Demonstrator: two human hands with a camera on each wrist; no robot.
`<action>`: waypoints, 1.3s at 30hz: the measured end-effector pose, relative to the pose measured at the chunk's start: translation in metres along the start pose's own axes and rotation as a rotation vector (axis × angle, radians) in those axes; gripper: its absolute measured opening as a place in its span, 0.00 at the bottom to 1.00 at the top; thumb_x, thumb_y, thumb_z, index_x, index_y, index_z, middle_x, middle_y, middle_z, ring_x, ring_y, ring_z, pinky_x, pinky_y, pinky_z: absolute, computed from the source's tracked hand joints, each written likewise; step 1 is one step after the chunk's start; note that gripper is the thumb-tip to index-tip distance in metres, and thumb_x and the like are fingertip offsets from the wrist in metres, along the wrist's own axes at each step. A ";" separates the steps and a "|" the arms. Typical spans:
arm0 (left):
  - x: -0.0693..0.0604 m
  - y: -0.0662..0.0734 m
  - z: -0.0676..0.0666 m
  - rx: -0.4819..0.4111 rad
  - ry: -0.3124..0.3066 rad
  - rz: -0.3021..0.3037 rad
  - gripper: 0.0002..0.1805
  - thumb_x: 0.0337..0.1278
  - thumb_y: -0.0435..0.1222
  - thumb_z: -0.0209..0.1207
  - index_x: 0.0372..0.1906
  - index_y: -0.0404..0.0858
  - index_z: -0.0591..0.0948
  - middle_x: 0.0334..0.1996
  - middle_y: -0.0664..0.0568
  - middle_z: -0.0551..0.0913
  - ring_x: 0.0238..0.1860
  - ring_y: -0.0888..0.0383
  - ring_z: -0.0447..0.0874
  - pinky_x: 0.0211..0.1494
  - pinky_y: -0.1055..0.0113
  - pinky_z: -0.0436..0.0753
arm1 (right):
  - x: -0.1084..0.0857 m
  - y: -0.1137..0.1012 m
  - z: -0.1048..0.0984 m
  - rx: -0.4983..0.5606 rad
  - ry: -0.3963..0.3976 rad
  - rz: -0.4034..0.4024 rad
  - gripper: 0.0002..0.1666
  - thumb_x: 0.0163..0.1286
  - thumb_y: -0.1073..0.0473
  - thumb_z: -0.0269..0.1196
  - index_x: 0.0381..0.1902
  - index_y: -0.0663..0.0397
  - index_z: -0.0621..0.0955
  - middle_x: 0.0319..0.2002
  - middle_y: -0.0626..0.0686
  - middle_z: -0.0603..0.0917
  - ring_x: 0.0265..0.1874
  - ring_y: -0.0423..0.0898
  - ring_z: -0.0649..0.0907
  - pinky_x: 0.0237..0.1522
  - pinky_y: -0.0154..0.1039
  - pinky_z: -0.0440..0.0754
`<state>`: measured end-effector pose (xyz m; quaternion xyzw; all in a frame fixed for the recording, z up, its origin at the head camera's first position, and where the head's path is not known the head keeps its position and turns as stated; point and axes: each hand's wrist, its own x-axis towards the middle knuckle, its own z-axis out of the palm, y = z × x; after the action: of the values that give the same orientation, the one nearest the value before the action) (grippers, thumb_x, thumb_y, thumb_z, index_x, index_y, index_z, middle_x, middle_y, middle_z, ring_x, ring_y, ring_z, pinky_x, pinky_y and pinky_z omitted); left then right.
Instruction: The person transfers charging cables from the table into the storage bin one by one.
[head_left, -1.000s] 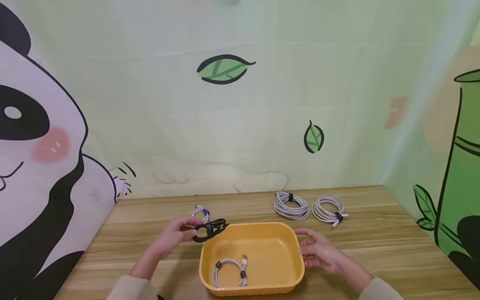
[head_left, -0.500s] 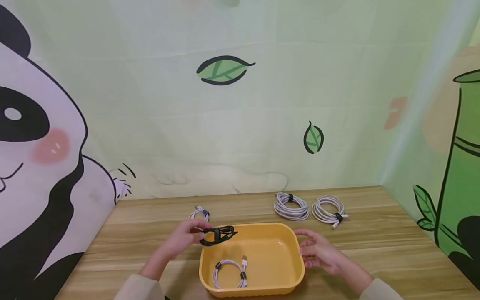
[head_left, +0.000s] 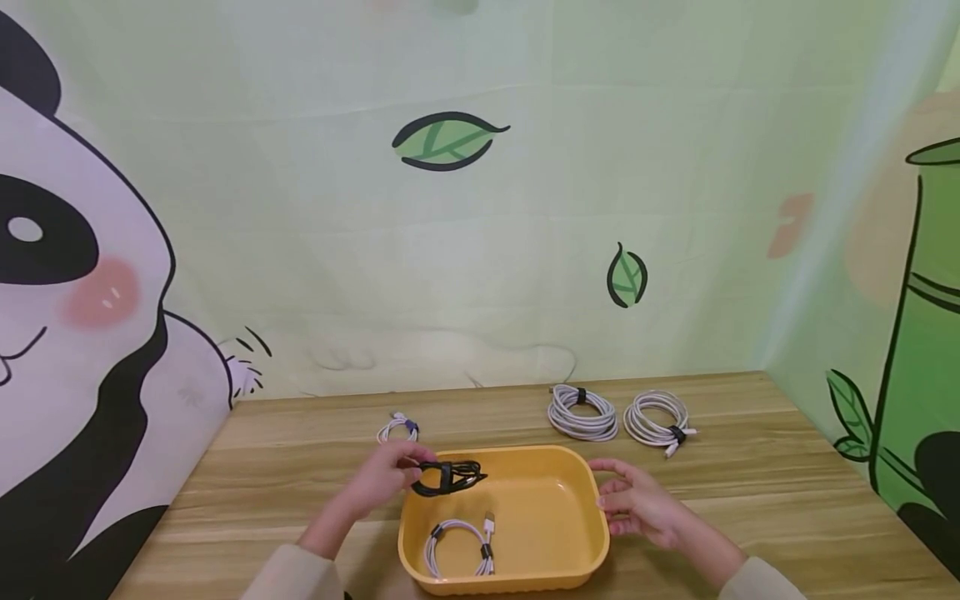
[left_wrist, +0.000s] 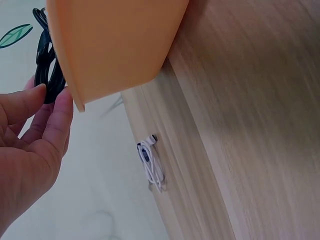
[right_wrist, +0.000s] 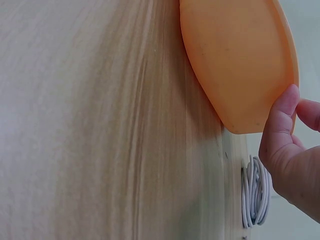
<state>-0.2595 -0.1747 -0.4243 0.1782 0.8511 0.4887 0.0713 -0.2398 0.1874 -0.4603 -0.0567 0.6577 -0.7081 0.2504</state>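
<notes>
Inside the yellow tray (head_left: 536, 537), a white USB cable (head_left: 459, 523) lies at eight o'clock. The right hand (head_left: 641, 504) grips the rim at three; the left hand (head_left: 384, 480) pinches a coiled black cable (head_left: 446, 477) above the ten o'clock corner. Beyond, a small white cable (head_left: 400, 419) lies at ten, a larger white coil (head_left: 588, 429) at one.

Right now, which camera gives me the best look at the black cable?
The head view: the black cable shows nearly whole there, against the yellow bin, with the left hand pinching one end. The left wrist view shows it partly hidden by bin and hand; the right wrist view doesn't show it.
</notes>
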 end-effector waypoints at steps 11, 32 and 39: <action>0.006 -0.003 0.010 0.104 0.032 0.016 0.14 0.46 0.20 0.50 0.39 0.30 0.78 0.39 0.40 0.79 0.39 0.48 0.77 0.34 0.68 0.78 | 0.000 0.001 0.000 0.009 -0.003 0.004 0.40 0.56 0.70 0.55 0.63 0.63 0.50 0.33 0.52 0.73 0.20 0.39 0.76 0.22 0.30 0.77; 0.018 0.001 0.026 0.454 0.027 0.186 0.14 0.39 0.17 0.52 0.31 0.35 0.80 0.30 0.49 0.81 0.32 0.57 0.76 0.33 0.68 0.76 | 0.001 0.004 -0.002 0.017 -0.002 -0.001 0.39 0.56 0.70 0.56 0.63 0.63 0.51 0.33 0.52 0.73 0.21 0.40 0.76 0.22 0.30 0.77; 0.020 0.000 0.030 0.463 0.007 0.178 0.15 0.38 0.16 0.52 0.30 0.36 0.80 0.30 0.49 0.81 0.32 0.57 0.75 0.34 0.66 0.77 | 0.000 0.003 -0.001 0.021 0.005 0.004 0.39 0.56 0.69 0.56 0.63 0.63 0.51 0.33 0.52 0.74 0.21 0.40 0.76 0.23 0.31 0.77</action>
<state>-0.2696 -0.1431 -0.4391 0.2621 0.9216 0.2858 -0.0177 -0.2394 0.1881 -0.4630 -0.0510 0.6510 -0.7147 0.2506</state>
